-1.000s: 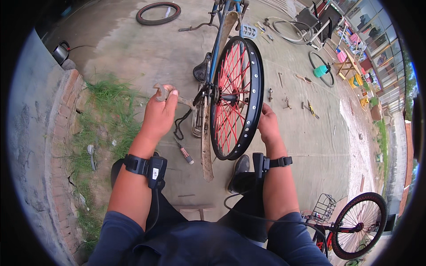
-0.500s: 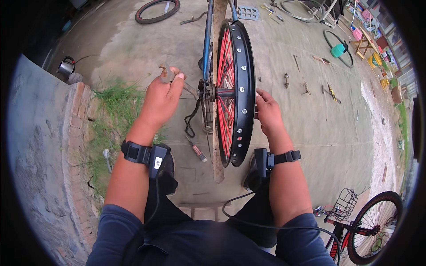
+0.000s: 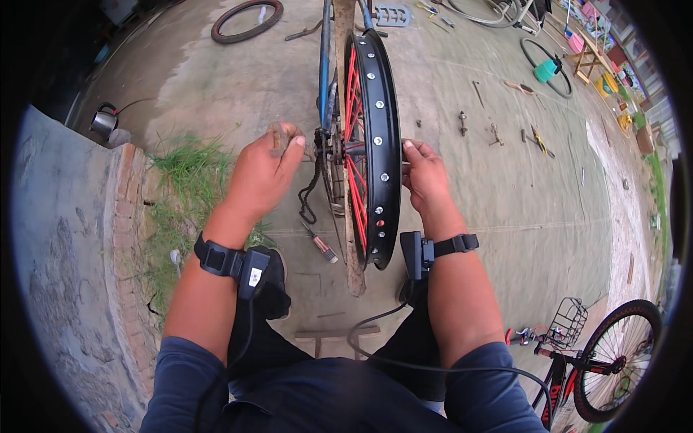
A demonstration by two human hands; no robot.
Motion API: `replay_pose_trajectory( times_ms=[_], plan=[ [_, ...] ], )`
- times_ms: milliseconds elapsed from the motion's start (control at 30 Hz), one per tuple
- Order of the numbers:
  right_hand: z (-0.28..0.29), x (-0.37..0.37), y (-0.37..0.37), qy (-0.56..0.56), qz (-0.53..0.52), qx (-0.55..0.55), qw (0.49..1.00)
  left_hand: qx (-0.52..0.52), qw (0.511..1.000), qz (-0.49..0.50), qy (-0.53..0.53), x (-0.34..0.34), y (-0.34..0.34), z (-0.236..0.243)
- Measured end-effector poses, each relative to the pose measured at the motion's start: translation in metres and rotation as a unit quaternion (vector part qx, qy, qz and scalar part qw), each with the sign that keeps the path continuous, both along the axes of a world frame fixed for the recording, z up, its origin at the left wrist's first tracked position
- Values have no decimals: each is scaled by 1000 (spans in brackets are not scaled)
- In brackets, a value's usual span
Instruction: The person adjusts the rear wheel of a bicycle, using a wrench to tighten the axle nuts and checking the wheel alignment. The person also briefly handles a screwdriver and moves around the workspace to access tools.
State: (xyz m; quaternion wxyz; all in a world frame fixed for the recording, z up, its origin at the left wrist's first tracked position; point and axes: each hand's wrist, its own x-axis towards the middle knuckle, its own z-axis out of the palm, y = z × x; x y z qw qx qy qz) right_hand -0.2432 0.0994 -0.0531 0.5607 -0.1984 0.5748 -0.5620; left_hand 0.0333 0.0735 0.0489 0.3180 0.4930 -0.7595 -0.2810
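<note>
In front of me stands a bicycle wheel with a black rim [image 3: 385, 177] and red spokes [image 3: 356, 189], set beside a blue frame tube [image 3: 326, 65]. My left hand [image 3: 263, 173] is closed around a rusty wrench [image 3: 277, 138], mostly hidden by the fingers, just left of the axle and its nuts [image 3: 323, 148]. On the wheel's right side, my right hand [image 3: 427, 177] has its fingers curled close to the rim; what they grip, if anything, is hidden. A dark chain [image 3: 306, 198] hangs below the axle on the left.
A screwdriver [image 3: 323, 247] lies on the ground below the chain. To the right are loose axle parts [image 3: 463, 124], pliers [image 3: 540, 141] and a hammer [image 3: 518, 88]. A tire [image 3: 247, 22] lies far left, a kettle [image 3: 105, 120] near the wall, another bicycle [image 3: 613, 364] at lower right.
The wrench's handle end, which reached to the axle, has come away from it and turned in my left hand. My right hand stays beside the rim. The whole view has shifted slightly.
</note>
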Motion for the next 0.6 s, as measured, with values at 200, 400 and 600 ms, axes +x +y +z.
replay_pose_trajectory(
  times_ms=[200,400,600],
  plan=[
    [2,2,-1,2,-6,4,1000,115,987,-101,50,13,46,-24],
    [4,2,1,7,-9,10,1000,419,864,-100,259,21,61,-58],
    [-2,-1,-2,-17,-16,-5,1000,465,843,-52,264,13,45,-102]
  ],
)
